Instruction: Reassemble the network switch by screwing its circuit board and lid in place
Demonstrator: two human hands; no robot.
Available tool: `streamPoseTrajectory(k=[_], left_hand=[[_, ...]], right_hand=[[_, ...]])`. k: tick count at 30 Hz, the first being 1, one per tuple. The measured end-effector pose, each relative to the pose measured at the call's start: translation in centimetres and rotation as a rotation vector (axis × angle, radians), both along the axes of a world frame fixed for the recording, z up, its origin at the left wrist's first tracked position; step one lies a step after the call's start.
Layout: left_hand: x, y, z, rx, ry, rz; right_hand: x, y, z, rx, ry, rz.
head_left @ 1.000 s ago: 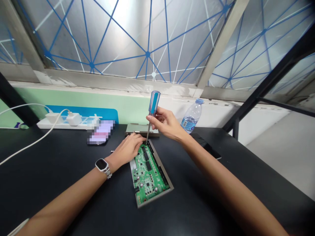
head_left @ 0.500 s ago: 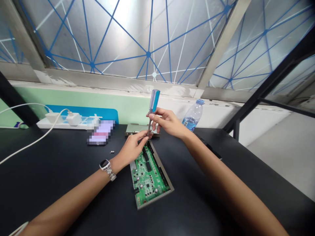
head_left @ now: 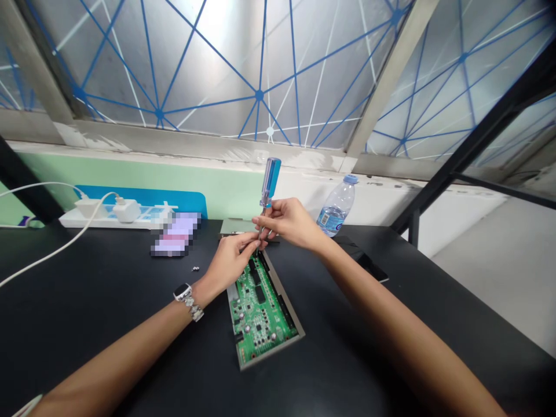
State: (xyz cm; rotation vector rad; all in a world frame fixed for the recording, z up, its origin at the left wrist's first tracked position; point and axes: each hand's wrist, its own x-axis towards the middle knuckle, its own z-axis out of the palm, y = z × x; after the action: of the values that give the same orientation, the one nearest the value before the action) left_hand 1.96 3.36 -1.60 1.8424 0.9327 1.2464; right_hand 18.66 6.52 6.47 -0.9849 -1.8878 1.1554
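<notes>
A screwdriver (head_left: 271, 179) with a blue and clear handle stands nearly upright over the far end of a green circuit board (head_left: 260, 315) set in a metal frame. My right hand (head_left: 291, 223) pinches its shaft just below the handle. Lower down, my left hand (head_left: 232, 258) closes its thumb and fingers around the shaft near the tip, at the board's far edge. The tip itself is mostly hidden by the left fingers, so whether it sits on a screw I cannot tell. Several small screws (head_left: 196, 269) lie on the black table left of my left hand.
Behind the board lies a flat metal piece (head_left: 234, 226). A phone (head_left: 177, 234) and a white power strip (head_left: 117, 214) with cables are at the back left. At the back right stand a water bottle (head_left: 337, 208) and, lying flat, a dark phone-like slab (head_left: 365, 263).
My right hand has slid down and left along the screwdriver, closer to my left hand. The view has shifted slightly; the board stays in place.
</notes>
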Motion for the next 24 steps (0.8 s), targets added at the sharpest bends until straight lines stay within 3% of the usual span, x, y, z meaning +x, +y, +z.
streamPoseTrajectory(k=[8,24], left_hand=[[-0.1,-0.2,0.1,0.034,0.058,0.088],[0.2,0.1,-0.1,-0.012,-0.039,0.157]], right_hand=[[0.0,-0.1,0.2,-0.142,0.091,0.039],[0.0,-0.8,1.4,-0.148,0.004,0.125]])
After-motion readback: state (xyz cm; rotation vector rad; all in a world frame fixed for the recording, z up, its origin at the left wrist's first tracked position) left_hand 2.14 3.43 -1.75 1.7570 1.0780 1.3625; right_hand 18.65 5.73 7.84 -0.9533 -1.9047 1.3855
